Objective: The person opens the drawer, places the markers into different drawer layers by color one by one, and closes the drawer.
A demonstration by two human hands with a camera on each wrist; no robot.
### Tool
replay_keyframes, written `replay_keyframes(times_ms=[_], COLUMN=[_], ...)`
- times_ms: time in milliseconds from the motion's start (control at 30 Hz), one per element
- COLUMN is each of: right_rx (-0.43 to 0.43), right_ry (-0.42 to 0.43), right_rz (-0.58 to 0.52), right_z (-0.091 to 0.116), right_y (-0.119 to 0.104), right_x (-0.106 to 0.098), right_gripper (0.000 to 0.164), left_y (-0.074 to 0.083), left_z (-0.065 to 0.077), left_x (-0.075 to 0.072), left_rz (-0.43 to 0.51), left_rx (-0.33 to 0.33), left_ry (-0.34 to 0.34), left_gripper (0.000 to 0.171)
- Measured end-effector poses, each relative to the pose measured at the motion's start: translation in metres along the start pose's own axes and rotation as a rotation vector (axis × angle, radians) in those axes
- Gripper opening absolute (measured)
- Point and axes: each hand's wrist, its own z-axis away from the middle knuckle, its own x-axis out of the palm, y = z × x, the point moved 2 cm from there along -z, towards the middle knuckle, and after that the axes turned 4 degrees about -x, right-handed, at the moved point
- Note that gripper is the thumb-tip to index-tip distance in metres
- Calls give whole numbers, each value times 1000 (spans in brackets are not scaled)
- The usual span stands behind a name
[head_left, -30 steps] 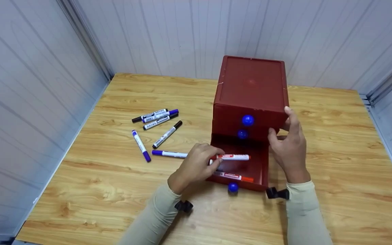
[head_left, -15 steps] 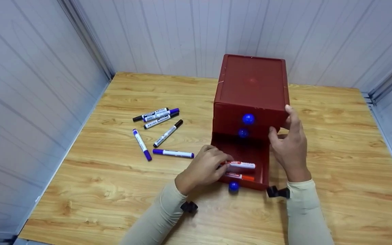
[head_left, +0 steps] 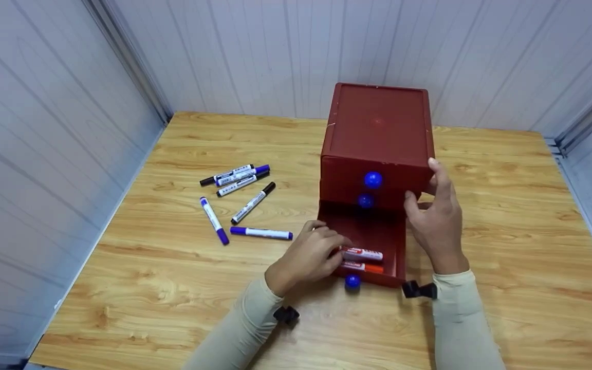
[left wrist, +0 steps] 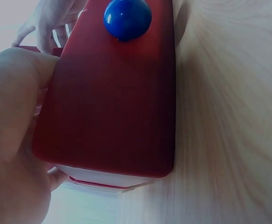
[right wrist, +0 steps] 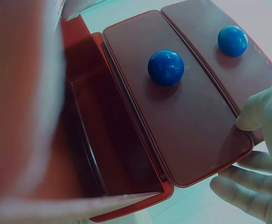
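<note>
A dark red drawer cabinet (head_left: 378, 123) stands on the table with its bottom drawer (head_left: 387, 280) pulled out. My left hand (head_left: 310, 253) reaches over that drawer's left side, and its fingers hold the left end of a white marker with a red label (head_left: 367, 254) low inside. Beside it, nearer the drawer front, lies a marker with an orange-red cap (head_left: 374, 269). My right hand (head_left: 437, 226) grips the cabinet's right front edge, thumb on the front and fingers along the side. In the left wrist view, the drawer front (left wrist: 108, 102) hides the markers.
To the left lie several black and blue markers, including a blue one (head_left: 262, 233) near the drawer and a black one (head_left: 253, 203) behind it. Round blue knobs (head_left: 373, 180) stick out from the drawer fronts. Light panel walls (head_left: 255, 56) enclose the table (head_left: 172, 288).
My left hand has moved right and toward the drawer front, lowering the red-labelled marker beside the orange-red one. The right hand stays at the cabinet edge.
</note>
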Motion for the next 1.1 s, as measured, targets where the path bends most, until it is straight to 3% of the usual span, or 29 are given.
replay_keyframes(times_ms=[700,1100], right_rx=[-9,-13], right_ry=[-3,6], right_rz=[-1,-16], right_z=[0,1], right_y=[2,1], right_x=[0,0], right_gripper=[71,71], left_y=[-1,4], left_z=[3,12], left_x=[4,-1], left_rz=[64,127], left_rx=[-19,64], left_ry=[30,134], left_gripper=[14,14])
